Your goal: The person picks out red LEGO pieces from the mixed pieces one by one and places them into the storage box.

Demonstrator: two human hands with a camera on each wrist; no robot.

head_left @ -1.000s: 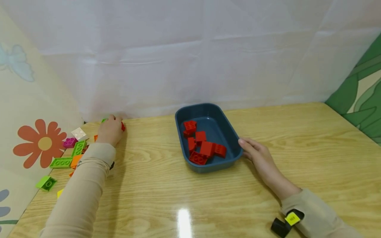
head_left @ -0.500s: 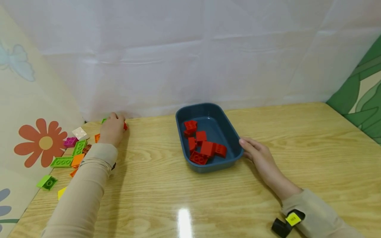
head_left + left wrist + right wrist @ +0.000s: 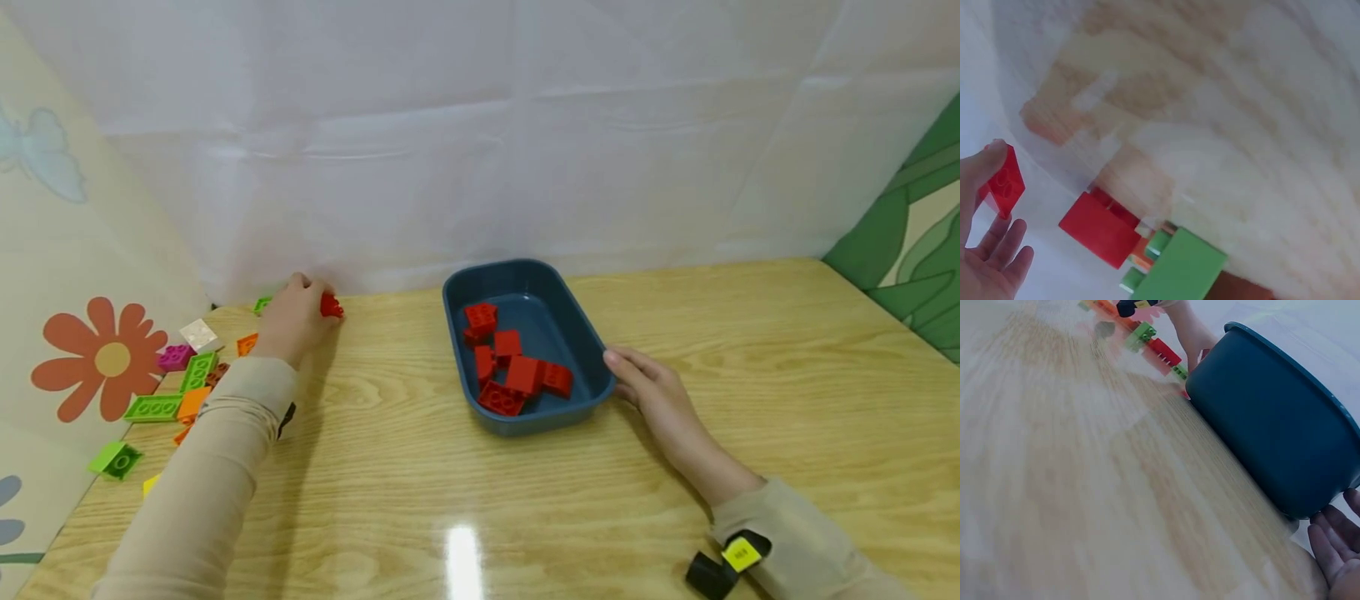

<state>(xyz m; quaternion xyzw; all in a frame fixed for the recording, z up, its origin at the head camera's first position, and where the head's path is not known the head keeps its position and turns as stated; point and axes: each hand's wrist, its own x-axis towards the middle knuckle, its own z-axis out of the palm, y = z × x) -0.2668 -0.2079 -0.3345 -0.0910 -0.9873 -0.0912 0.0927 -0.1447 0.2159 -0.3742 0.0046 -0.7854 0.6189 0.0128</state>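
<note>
In the head view my left hand (image 3: 294, 318) is at the table's far left, pinching a red toy brick (image 3: 331, 306). The left wrist view shows this red brick (image 3: 1007, 181) between thumb and fingers, its hollow side partly visible. A dark blue plastic bin (image 3: 553, 315) stands mid-table with several red bricks (image 3: 523, 376) in its near half. My right hand (image 3: 660, 408) rests against the bin's right near corner. In the right wrist view its fingers (image 3: 1329, 540) touch the outer wall low down.
Loose bricks lie along the left edge: green (image 3: 153, 408), orange (image 3: 192, 405), magenta (image 3: 176, 357) and white (image 3: 200, 335). Another red brick (image 3: 1100, 229) sits beside a green brick (image 3: 1182, 269) in the left wrist view. A white cloth (image 3: 480, 150) hangs behind the table (image 3: 390, 467).
My left hand has shifted slightly right, away from the loose bricks, and more of the red brick in its fingers now shows. The right hand and the bin have stayed in place.
</note>
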